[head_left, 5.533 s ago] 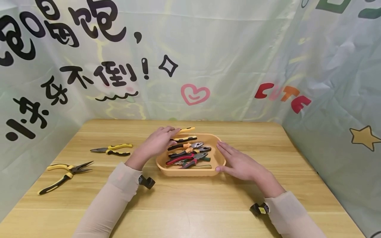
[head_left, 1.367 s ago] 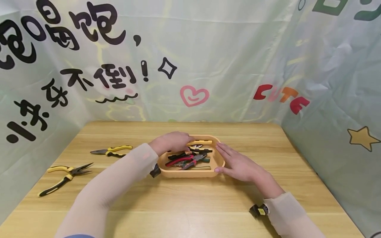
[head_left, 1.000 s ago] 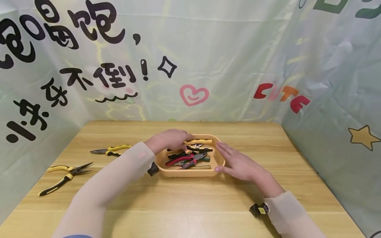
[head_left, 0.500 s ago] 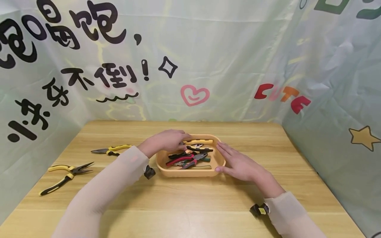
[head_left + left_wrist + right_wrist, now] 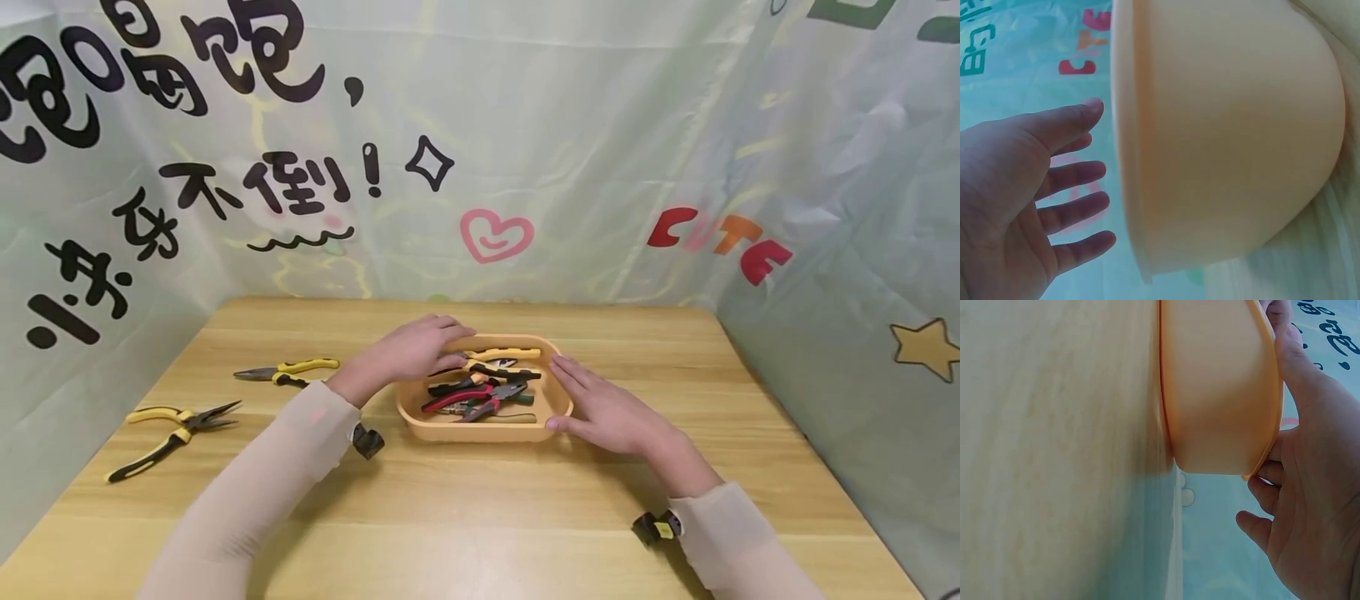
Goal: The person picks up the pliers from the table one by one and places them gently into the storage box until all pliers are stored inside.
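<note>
An orange-yellow plastic basin [image 5: 480, 432] sits mid-table, filled with several pliers. On top lie yellow-and-black pliers [image 5: 517, 354], handles spread toward the right, their head end partly hidden by my left hand [image 5: 408, 348]. Red-handled pliers [image 5: 453, 400] lie in front of them. In the left wrist view, that hand [image 5: 1016, 187] is beside the basin's rim with its fingers apart and nothing between them. My right hand [image 5: 615, 412] holds the basin's right end. The right wrist view shows its thumb [image 5: 1297, 362] along the rim and fingertips at the rim's lower end.
Two more yellow-and-black long-nose pliers lie left of the basin: one pair [image 5: 277, 372] farther back, partly covered by the left sleeve, and a wider-spread pair [image 5: 176, 433] nearer the table's left edge. A printed cloth [image 5: 600, 150] hangs behind the wooden table [image 5: 480, 517].
My left hand held the yellow-and-black pliers over the basin, lowered them onto the others and let go. It has since drawn back leftward. The right hand stays on the basin.
</note>
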{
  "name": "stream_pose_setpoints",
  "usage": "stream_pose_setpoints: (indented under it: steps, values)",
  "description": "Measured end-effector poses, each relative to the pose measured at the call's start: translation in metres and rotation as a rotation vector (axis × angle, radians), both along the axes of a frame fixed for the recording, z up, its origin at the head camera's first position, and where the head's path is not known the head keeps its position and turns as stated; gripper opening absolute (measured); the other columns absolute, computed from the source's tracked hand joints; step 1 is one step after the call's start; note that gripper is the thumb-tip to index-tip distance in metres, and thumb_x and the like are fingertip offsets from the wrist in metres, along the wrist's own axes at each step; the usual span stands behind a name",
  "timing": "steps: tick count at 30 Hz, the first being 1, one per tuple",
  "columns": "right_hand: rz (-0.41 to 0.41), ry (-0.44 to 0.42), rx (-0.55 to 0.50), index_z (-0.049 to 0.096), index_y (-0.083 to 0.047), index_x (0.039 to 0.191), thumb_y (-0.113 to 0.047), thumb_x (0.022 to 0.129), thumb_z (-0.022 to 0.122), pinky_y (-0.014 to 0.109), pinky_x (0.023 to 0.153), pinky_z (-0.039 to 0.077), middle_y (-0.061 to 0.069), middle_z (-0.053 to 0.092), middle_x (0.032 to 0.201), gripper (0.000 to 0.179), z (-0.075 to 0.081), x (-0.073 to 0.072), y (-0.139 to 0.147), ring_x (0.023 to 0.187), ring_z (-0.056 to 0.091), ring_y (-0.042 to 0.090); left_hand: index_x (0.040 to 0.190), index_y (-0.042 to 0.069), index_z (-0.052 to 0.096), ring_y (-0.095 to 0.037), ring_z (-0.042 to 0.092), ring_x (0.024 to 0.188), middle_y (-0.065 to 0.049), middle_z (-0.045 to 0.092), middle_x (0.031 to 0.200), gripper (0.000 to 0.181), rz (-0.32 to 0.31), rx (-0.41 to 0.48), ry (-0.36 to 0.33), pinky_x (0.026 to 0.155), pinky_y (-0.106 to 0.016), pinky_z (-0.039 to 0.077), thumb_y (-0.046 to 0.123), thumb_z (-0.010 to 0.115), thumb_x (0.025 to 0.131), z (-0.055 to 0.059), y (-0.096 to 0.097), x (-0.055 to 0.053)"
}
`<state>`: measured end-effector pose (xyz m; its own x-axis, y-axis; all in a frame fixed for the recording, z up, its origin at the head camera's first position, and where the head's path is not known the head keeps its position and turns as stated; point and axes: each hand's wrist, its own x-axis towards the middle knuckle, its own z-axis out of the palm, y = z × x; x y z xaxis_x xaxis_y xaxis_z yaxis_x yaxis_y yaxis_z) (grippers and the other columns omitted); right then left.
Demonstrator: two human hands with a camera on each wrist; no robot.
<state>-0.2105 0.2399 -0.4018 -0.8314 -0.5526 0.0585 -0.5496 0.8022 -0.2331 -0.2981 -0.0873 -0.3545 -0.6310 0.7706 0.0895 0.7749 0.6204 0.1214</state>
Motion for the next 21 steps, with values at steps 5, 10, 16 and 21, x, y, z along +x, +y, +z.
stream_pose_setpoints:
  steps: [5,10,16,21]
  values:
    - [0.007,0.005,-0.004,0.014,-0.008,0.158,-0.066,0.094,0.046,0.048,0.114,0.027,0.009,0.009,0.163,0.092,0.001,0.0,0.0,0.147,0.016,0.029,0.145,0.011,0.048,-0.031,0.046,0.129,-0.012,0.051,0.139,0.054,0.058,0.029,0.031,0.109,-0.046,0.036,0.041,0.055,0.1,-0.001,-0.01,0.004]
    - [0.008,0.005,-0.006,0.015,-0.007,0.157,-0.066,0.093,0.046,0.048,0.114,0.027,0.009,0.01,0.163,0.093,0.001,0.0,0.0,0.147,0.016,0.029,0.145,0.012,0.048,-0.034,0.044,0.131,-0.014,0.049,0.141,0.057,0.109,0.06,0.05,0.11,-0.05,0.034,0.044,0.055,0.099,-0.001,-0.02,0.007]
    - [-0.002,0.009,-0.001,0.014,-0.008,0.158,-0.067,0.093,0.045,0.048,0.114,0.027,0.009,0.009,0.163,0.093,0.0,0.001,-0.001,0.147,0.017,0.031,0.146,0.012,0.047,-0.034,0.042,0.131,-0.014,0.049,0.141,0.062,0.137,0.065,0.085,0.109,-0.051,0.034,0.052,0.052,0.098,-0.005,-0.031,0.008]
    - [-0.011,0.005,0.001,0.014,-0.009,0.158,-0.068,0.093,0.044,0.049,0.113,0.028,0.007,0.009,0.164,0.093,0.0,0.001,-0.001,0.147,0.017,0.03,0.147,0.013,0.046,-0.035,0.041,0.132,-0.015,0.047,0.143,0.065,0.156,0.074,0.093,0.109,-0.053,0.034,0.054,0.053,0.097,-0.006,-0.039,0.009]
